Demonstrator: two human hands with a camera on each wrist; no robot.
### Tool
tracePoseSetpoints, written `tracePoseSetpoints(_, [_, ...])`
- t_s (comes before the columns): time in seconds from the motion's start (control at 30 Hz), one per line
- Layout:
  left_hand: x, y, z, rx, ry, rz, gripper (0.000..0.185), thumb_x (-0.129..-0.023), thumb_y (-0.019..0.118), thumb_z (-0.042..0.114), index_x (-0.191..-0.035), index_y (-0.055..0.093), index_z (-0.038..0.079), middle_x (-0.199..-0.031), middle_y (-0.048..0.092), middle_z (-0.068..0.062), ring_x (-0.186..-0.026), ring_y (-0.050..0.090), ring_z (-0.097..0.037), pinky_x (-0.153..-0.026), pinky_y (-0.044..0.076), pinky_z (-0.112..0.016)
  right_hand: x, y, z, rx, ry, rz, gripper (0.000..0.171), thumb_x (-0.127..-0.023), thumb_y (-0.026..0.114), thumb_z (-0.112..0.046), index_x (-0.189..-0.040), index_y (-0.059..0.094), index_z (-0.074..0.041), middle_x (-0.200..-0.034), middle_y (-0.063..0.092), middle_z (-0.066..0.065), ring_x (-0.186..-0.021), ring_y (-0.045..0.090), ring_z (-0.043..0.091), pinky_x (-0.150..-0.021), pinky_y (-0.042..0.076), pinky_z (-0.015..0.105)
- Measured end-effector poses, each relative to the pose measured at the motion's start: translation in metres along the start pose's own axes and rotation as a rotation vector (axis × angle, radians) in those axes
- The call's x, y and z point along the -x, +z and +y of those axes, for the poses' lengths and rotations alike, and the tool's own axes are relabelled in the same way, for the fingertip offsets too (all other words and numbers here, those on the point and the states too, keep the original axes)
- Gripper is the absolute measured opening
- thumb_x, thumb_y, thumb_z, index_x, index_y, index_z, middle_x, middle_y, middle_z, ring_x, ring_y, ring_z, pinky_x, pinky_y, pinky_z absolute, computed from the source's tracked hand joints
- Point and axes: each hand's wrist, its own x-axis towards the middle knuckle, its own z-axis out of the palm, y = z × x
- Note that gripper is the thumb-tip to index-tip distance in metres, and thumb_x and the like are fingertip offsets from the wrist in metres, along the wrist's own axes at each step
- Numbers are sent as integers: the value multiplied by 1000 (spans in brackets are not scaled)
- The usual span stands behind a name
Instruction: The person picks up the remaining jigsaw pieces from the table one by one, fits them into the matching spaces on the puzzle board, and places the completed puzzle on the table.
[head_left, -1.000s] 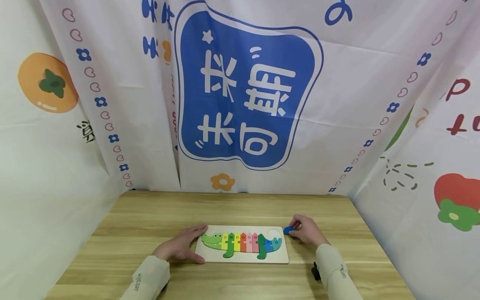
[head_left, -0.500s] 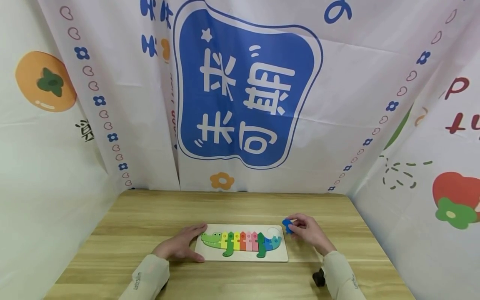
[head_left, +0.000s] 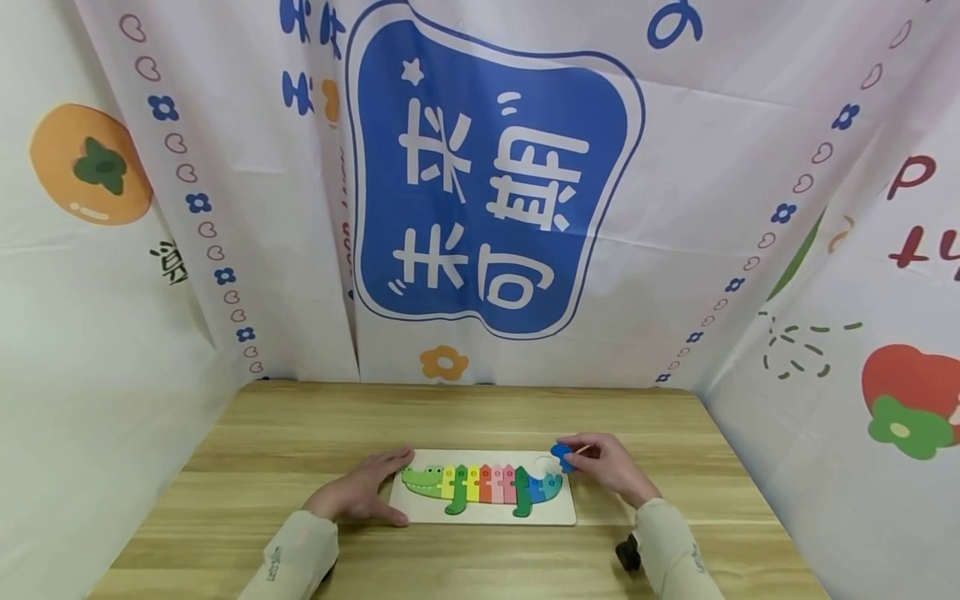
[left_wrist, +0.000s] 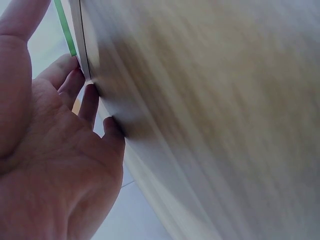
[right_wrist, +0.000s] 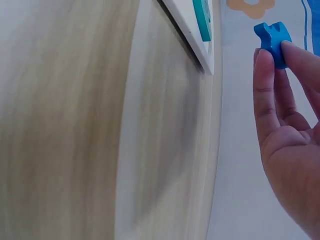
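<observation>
Right hand (head_left: pixel 611 467) pinches a blue piece (head_left: pixel 561 455) over the puzzle board's (head_left: pixel 420 510) right end.
The piece sits between thumb and fingertips (right_wrist: pixel 267 65), held clear of the board, just above the empty slot (head_left: pixel 545 461) at the crocodile's tail. Left hand (head_left: pixel 358 493) lies flat, fingers straight, on the table (head_left: pixel 300 433) against the board's left edge.

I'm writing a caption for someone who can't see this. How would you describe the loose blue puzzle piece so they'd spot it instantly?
Start at the wooden table and find the crocodile puzzle board at its middle. Above the board's right end, the right hand pinches the blue piece in its fingers. It is the only piece off the board; the rest sit in the crocodile.
</observation>
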Motion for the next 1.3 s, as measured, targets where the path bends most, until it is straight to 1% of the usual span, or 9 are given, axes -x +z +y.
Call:
tracePoseSetpoints(0.13, [0, 0, -1, 2, 1, 1, 109, -77, 90, 45, -162, 33, 5, -170, 25, -20, -154, 20, -50, -121, 23, -70, -6, 5, -4, 40, -7, -1, 27, -99, 71, -15, -125, 75, -12, -116, 73, 6, -93, 62, 18, -78, 56, 28])
tracePoseSetpoints(0.27, [0, 0, -2, -3, 0, 0, 109, -78, 90, 46, -162, 33, 6, -170, 25, -19, -154, 21, -50, -121, 24, -70, -11, 11, -4, 64, -8, -15, 21, -98, 72, -14, -119, 78, -17, -113, 73, 3, -94, 62, 17, -79, 54, 26])
tracePoseSetpoints(0.4, [0, 1, -2, -5, 6, -1, 109, -78, 90, 45, -162, 33, 5, -170, 24, -20, -154, 20, -50, -121, 23, -70, -14, 15, -1, 74, -13, -27, 20, -98, 72, -13, -116, 79, -18, -111, 73, 3, -93, 62, 17, -78, 54, 26])
tracePoseSetpoints(0.67, [-1, 1, -2, 1, -1, -3, 109, -78, 90, 45, -162, 33, 6, -170, 25, -19, -154, 21, -50, -121, 24, -70, -20, 20, 2, 98, -14, -24, 20, -99, 71, -11, -116, 79, -18, -110, 73, 2, -93, 61, 17, -79, 54, 28])
tracePoseSetpoints(0.8, [-1, 1, -2, -4, -4, -2, 109, -77, 90, 45, -162, 33, 6, -170, 26, -19, -154, 21, -50, -120, 24, -70, -20, 21, 3, 108, -6, -44, 22, -99, 70, -10, -118, 79, -16, -109, 73, 2, -92, 60, 17, -78, 53, 27])
tracePoseSetpoints(1.0, [0, 1, -1, 2, -10, 0, 109, -77, 90, 45, -162, 33, 6, -170, 25, -19, -154, 21, -49, -121, 25, -70, -21, 22, 4, 126, -13, -41, 21, -98, 70, -8, -117, 79, -12, -107, 74, 4, -91, 61, 17, -79, 53, 27])
tracePoseSetpoints(1.2, [1, 0, 0, 1, 0, -2, 108, -78, 90, 44, -162, 33, 6, -170, 25, -19, -154, 20, -50, -121, 24, -70, -22, 24, 7, 121, 13, -30, 20, -98, 72, -10, -116, 80, -15, -108, 74, 2, -92, 61, 17, -81, 53, 29])
tracePoseSetpoints(1.3, [1, 0, 1, 0, 2, -5, 108, -78, 90, 43, -162, 33, 5, -170, 25, -20, -154, 20, -50, -120, 24, -71, -22, 25, 8, 122, 27, -21, 20, -98, 72, -10, -115, 80, -17, -111, 74, 1, -96, 62, 16, -86, 55, 32])
